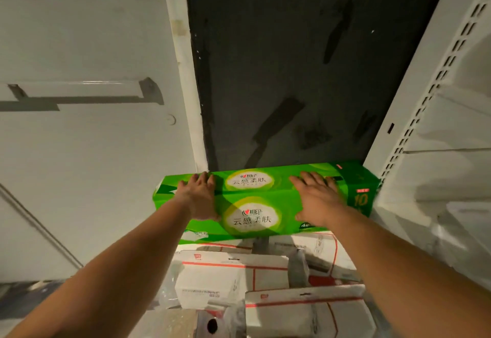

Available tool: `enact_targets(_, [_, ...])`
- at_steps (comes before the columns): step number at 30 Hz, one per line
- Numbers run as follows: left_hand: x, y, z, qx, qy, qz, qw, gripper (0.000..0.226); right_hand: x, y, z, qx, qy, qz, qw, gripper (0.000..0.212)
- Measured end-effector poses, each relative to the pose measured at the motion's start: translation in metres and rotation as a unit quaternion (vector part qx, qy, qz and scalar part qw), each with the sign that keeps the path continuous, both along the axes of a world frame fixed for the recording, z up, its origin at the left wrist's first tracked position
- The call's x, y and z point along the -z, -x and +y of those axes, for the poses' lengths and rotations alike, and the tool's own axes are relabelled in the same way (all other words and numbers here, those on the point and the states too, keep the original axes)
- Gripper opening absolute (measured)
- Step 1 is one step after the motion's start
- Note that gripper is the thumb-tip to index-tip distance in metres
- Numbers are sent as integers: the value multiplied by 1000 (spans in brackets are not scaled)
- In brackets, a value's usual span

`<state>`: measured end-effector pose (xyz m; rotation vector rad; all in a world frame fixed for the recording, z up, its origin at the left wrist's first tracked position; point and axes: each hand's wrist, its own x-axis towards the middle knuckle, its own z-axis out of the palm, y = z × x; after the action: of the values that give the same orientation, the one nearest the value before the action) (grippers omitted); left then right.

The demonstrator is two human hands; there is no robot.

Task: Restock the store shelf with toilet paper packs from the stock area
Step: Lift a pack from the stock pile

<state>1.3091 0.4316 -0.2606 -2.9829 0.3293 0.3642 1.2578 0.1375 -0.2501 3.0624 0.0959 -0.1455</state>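
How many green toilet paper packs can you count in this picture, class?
1. The green pack lies on the white boxes, against the dark wall, under the left hand and right hand. Others may be hidden.

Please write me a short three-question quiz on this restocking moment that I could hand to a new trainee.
1. True or false: both the left hand and the right hand lie on the green toilet paper pack.
2. What lies directly below the green pack?
A. white and red cartons
B. blue crates
C. loose rolls
3. Fill in: the large yellow number printed at the pack's right end is ____.

Key
1. True: each hand is spread over the pack's top, fingers reaching toward its far edge.
2. A
3. 10
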Motion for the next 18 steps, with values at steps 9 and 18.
enact_targets(9, [-10, -12, 2, 80, -16, 19, 997, 147, 46, 28, -10, -51, 50, -155, 985, 76])
enact_targets(18, [-3, 18, 4, 82, 52, -66, 993, 129, -16, -26, -62, -138, 50, 65, 987, 140])
